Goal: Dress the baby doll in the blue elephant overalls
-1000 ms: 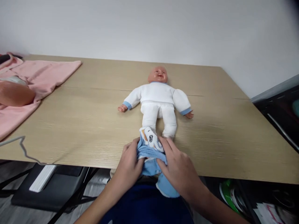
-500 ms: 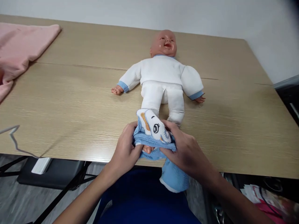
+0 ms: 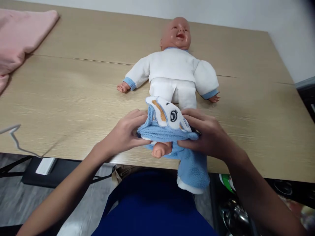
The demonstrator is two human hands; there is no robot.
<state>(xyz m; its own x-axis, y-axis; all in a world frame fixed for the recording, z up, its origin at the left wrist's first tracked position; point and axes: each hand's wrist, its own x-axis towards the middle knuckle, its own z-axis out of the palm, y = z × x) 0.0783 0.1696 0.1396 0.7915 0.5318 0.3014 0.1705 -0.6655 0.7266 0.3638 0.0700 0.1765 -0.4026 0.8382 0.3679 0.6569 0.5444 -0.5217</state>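
Observation:
A baby doll [image 3: 172, 65] in a white top with blue cuffs lies on its back, head toward the wall. Bunched around one of its lower legs is a pair of blue fleecy pants [image 3: 169, 134] with an embroidered white animal face. The doll's bare foot [image 3: 161, 149] pokes out of the near opening. My left hand [image 3: 129, 129] pinches the gathered cloth on the left side, and my right hand [image 3: 206, 131] grips it on the right. One blue pant leg [image 3: 193, 170] hangs over the table's front edge. The doll's other foot is hidden.
A pink cloth [image 3: 23, 36] lies at the table's [image 3: 81, 88] back left. A thin grey bent rod [image 3: 17, 144] stands at the left front. Below the front edge are a black chair [image 3: 34, 177] with a white object, and a shiny metal item [image 3: 235, 214] at right.
Both hands have drawn the bunched pants up the doll's leg, and more of the foot now shows. My hands are farther apart. The view has shifted slightly.

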